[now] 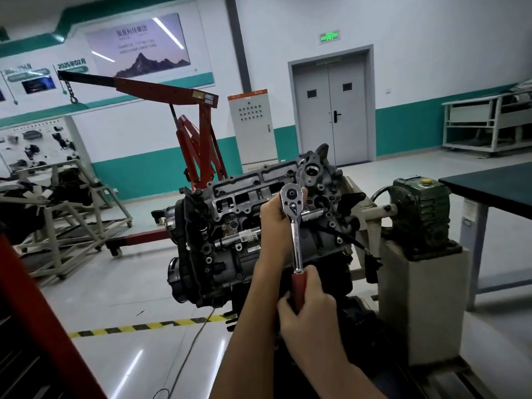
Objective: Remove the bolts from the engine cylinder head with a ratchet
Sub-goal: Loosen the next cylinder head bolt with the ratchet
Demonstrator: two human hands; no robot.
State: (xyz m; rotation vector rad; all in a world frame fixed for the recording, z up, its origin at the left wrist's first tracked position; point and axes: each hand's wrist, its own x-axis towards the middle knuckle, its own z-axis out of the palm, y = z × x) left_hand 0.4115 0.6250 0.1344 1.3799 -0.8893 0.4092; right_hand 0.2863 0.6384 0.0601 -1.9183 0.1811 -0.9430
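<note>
In the lower middle of the frame, closest to the viewer, the right hand [309, 309] is curled around the red handle of the ratchet [297, 243], with the thumb on the left side of the handle. The chrome shaft goes straight up from this hand to the round ratchet head, a little right of the frame centre. The left hand [273, 223] is just left of that head. Its fingers are bent around behind the head, so it seems to steady the tool; how firmly it grips I cannot tell.

The ratchet head lies against the cylinder head [250, 187], near its right end. The engine is tilted on a stand in the middle of the frame. The socket and the bolt under the tool are hidden, so I cannot tell if the bolt is loose or tight.

I judge that the step in hand is loosening one bolt. The next move calls for the right hand to swing the handle sideways while the left hand keeps the head pressed square on the bolt, so that the socket does not slip off.
</note>
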